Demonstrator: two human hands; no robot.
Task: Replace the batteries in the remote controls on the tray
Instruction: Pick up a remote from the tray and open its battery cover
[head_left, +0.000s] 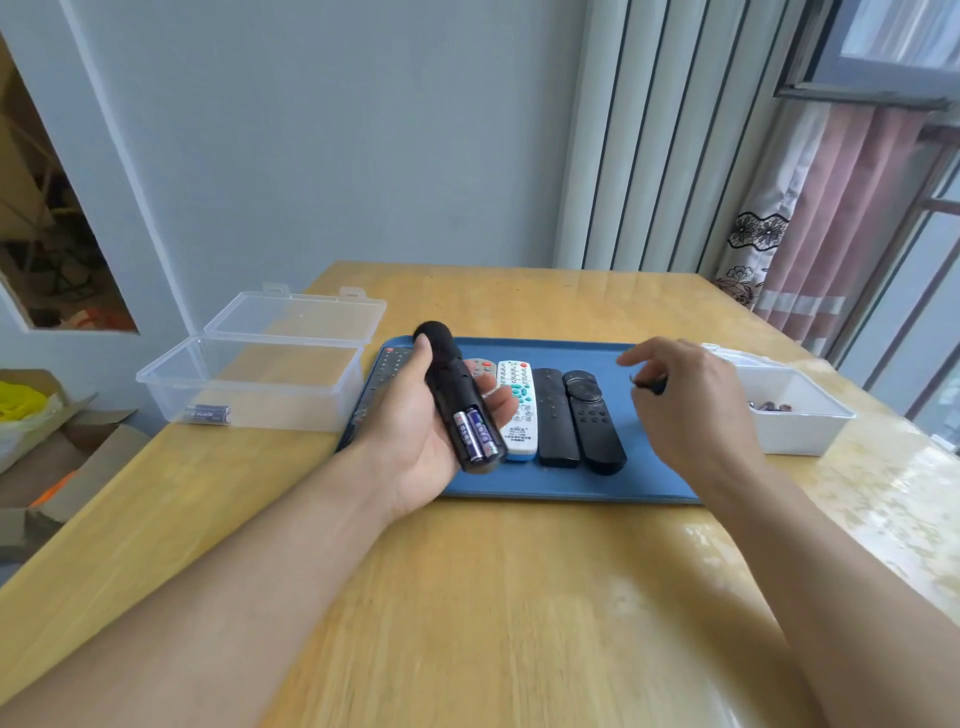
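Battery change in progress, read from left to right. Clear box (249, 382), lid open, stands well to the left of the left hand, off the tray; two purple-wrapped cells (207, 413) lie in its near corner, their print too small to read. Left hand (415, 441) cradles a black remote (460, 402) palm-up, fingers wrapped under and around its body, back side facing up. The cover is off the bay at the end nearest the wrist, and two purple batteries (477, 435) sit there side by side; white print runs along their wrappers but is not legible. Whether these cells are old or new cannot be told.

Under and just right of that grip, the blue tray (571, 483) carries the other remotes: a dark remote (387, 366) partly hidden behind the left hand, a grey remote (480, 366) with red buttons, a white remote (517, 410) with teal keys and a small unreadable label near its lower end, then two black ones (556, 415) (595, 421) with no visible marking.

Right hand (685, 400) hovers above the tray's right part, well apart from the held remote, fingers loosely curled; a small dark item (655, 387), possibly the bay cover, seems pinched at the fingertips, though blur leaves this uncertain. White bin (795, 415), just right of that hand, holds small dark pieces.

Judged step: bay open, cells seated. The next move probably calls for bringing the right hand back to the bay.
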